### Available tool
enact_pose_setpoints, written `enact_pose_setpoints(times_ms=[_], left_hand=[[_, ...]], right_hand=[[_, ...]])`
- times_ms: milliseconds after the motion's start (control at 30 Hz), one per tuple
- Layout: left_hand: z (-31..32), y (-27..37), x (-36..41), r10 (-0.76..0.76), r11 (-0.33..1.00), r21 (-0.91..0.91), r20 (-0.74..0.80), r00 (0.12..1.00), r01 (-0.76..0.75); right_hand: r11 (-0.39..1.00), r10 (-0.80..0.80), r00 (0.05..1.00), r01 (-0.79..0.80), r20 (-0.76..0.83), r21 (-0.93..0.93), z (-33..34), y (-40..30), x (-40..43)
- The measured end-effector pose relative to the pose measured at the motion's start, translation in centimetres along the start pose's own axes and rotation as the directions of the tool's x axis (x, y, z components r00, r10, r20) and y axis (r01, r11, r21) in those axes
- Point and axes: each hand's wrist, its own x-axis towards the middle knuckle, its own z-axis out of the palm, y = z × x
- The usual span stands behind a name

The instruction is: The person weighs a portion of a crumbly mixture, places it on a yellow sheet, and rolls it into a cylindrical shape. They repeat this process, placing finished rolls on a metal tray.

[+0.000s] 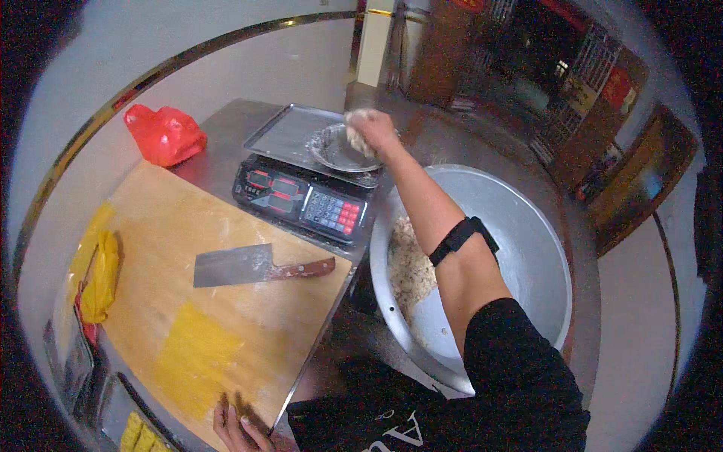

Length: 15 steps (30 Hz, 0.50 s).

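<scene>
My right hand (377,129) is raised over a round metal dish (342,151), its fingers closed around a clump of pale dough-like mixture (357,135). The flour-dusted dish stands on the steel pan (282,135) of a digital price scale (299,198). Below my forearm, a large aluminium basin (525,226) holds more crumbly, speckled mixture (406,271). At the near edge of the wooden board (271,333), my left hand (240,426) rests with its fingers apart, close to a thin yellow plastic sheet (197,350). Nothing shows in that hand.
A cleaver (234,268) with a wooden handle lies flat on the board. A red plastic bag (165,135) sits behind the board by the wall. Bunched yellow plastic (101,279) lies at its left edge; yellow pieces (141,435) are in a container at lower left.
</scene>
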Motion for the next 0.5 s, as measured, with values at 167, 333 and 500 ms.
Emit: enact_pose_setpoints(times_ms=[167, 333, 500], left_hand=[[0.2, 0.4, 0.0, -0.049, 0.998, -0.032, 0.017, 0.999, 0.049], [0.1, 1.1, 0.4, -0.048, 0.999, -0.005, 0.011, 0.999, 0.048], [0.5, 0.3, -0.4, -0.090, 0.996, -0.002, -0.001, 0.996, 0.090]], right_hand=[[0.801, -0.049, 0.979, 0.156, 0.196, -0.578, 0.2, -0.6, -0.6], [0.789, -0.138, 0.955, 0.265, 0.261, -0.555, -1.7, -2.7, -1.0], [0.796, -0.153, 0.971, 0.230, 0.182, -0.560, -2.6, -3.0, -1.9]])
